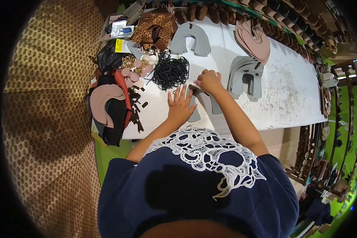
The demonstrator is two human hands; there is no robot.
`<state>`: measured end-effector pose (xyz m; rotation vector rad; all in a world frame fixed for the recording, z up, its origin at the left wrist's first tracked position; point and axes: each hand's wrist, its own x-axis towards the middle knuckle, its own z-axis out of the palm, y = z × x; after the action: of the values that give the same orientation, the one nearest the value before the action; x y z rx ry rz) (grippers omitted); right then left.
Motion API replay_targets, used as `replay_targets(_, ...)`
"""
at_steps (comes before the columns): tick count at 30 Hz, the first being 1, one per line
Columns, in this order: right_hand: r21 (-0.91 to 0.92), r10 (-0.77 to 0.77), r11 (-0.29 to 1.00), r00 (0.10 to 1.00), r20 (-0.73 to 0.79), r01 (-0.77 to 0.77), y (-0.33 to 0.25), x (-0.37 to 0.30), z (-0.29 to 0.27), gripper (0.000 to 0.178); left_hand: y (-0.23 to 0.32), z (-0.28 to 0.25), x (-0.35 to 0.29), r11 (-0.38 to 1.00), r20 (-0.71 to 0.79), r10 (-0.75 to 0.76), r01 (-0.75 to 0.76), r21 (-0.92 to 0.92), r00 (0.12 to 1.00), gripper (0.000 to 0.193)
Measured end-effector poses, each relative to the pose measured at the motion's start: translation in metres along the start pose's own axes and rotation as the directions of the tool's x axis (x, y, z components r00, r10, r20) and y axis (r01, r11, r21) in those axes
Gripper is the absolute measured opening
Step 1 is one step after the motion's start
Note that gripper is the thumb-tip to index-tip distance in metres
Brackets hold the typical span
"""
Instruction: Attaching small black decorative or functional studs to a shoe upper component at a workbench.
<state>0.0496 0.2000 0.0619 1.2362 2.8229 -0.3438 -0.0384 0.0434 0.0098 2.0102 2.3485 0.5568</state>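
A person leans over a white-covered desk (285,97), with both bare hands at a grey curved piece (204,99) that lies near the 6 o'clock edge, its two legs pointing back toward the body. The left hand (180,107) comes in on the piece's 9 o'clock side, palm down, its grip wide with the fingers fanned toward 12 o'clock and the thumb reaching toward the grey leg. The right hand (209,81) sits over the top of the curve; its grip is narrow, the fingers bent inward, and whether anything is pinched there cannot be told. A dark patch shows on the piece's upper end, between the two hands.

Around the piece, a tangled heap of black cords (170,74) lies at 10 o'clock, near the left fingertips. A thick stack of grey curved pieces (235,77) is at 2 o'clock, beside the right forearm, and a stack of pink pieces (250,39) lies beyond it at 1 o'clock. Toward 12 o'clock lies another grey arched stack (179,41), with a brown patterned cloth (144,33) at 11. Farther out past the cords are pink discs (126,72); dark strips (134,113) lie scattered at 9 o'clock, and beyond them a pink curved piece (100,105) rests on black material.
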Motion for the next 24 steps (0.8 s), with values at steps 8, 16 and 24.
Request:
replay_targets(8, 0.142, 0.191, 0.948, 0.867, 0.46, -0.284, -0.008, 0.003, -0.031, 0.071, -0.001, -0.002, -0.001, 1.0, 0.029, 0.015, -0.016, 0.015, 0.999, 0.049)
replay_targets(16, 0.07, 0.157, 0.983, 0.977, 0.143, -0.168, 0.009, -0.001, 0.008, 0.038, 0.001, -0.003, 0.0, 1.0, 0.001, 0.026, -0.026, -0.01, 1.0, 0.049)
replay_targets(24, 0.357, 0.209, 0.931, 0.918, -0.338, -0.08, 0.029, -0.037, 0.024, 0.013, 0.0, -0.004, 0.0, 0.998, 0.008, 0.007, -0.007, -0.058, 1.0, 0.052)
